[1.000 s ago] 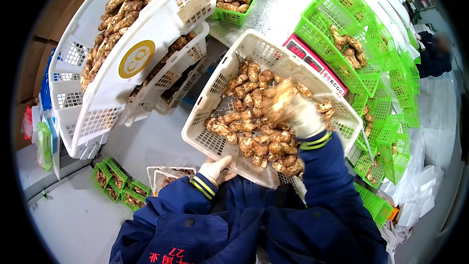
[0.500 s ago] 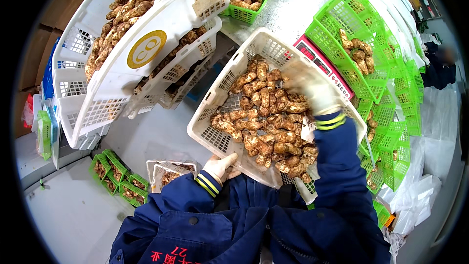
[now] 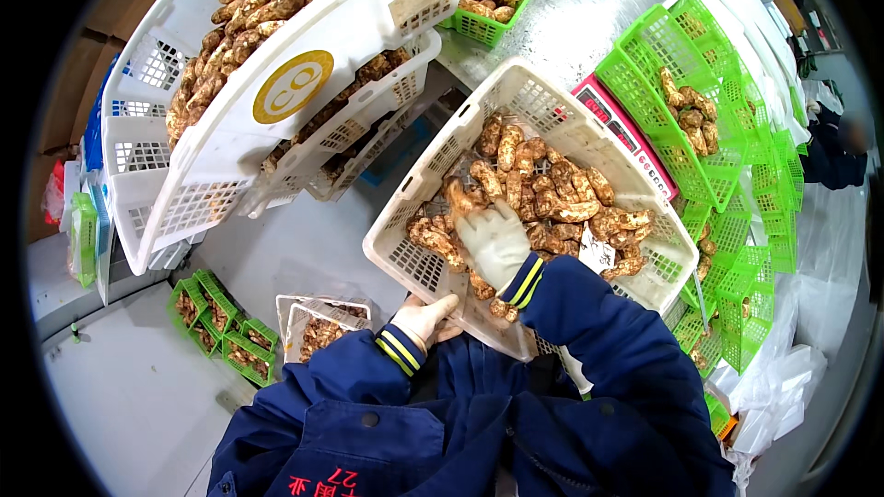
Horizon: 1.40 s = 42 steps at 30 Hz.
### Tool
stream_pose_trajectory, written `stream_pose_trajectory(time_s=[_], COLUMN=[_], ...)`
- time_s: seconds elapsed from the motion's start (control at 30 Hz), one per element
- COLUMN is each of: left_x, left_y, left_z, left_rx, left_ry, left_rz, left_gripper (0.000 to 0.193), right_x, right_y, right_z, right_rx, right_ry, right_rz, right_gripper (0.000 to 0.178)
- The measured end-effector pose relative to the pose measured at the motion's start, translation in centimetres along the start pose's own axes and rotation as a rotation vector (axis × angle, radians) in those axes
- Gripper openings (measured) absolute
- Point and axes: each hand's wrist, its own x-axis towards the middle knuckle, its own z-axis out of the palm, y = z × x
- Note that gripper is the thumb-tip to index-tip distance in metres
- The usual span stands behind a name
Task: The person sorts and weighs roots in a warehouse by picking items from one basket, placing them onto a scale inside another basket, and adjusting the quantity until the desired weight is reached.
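Observation:
A white plastic crate [image 3: 391, 244] of brown, knobbly mushrooms [image 3: 516, 186] is in front of me, tilted with one corner toward my body. My gloved left hand [image 3: 425, 320] grips its near-left rim, thumb on top. My gloved right hand [image 3: 494, 241] is down inside the crate over the left part of the pile. Its fingers close on a mushroom [image 3: 457, 193], slightly blurred at the fingertips. A white paper tag [image 3: 597, 251] with handwriting lies on the mushrooms to the right of that hand.
White crates [image 3: 216, 161] full of mushrooms are stacked at left. A red-and-white scale [image 3: 622, 133] sits behind my crate on a metal table [image 3: 589, 0]. Green baskets [image 3: 658, 46] crowd the right; smaller ones [image 3: 221, 317] stand on the floor at left. Another person [image 3: 833, 152] is far right.
My right hand has swept from the crate's right side to its left part. Mushrooms on the near side have shifted, and the tag shows more fully. My left hand keeps its hold.

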Motion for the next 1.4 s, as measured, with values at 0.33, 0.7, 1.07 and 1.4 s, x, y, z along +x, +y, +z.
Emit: stream_pose_trajectory(time_s=[0.33,0.7,1.07,1.4], left_x=[-0.2,0.3,0.0,-0.2], left_y=[0.2,0.1,0.6,0.5], left_z=[0.0,-0.4,0.0,0.1], left_rx=[-0.019,-0.048,-0.001,-0.04], left_ry=[-0.012,-0.017,-0.005,-0.008], left_rz=[-0.024,-0.044,-0.069,-0.045], left_gripper=[0.038,0.042,0.038,0.034], right_x=[2.2,3.1,3.9,1.2], right_y=[1.6,-1.2,4.4,7.9], right_z=[-1.8,0.9,3.2,-1.2], right_rx=[0.152,0.16,-0.317,1.397], right_ry=[-0.171,-0.193,0.012,0.081], right_rz=[0.384,0.161,0.399,0.743], right_gripper=[0.038,0.039,0.049,0.051])
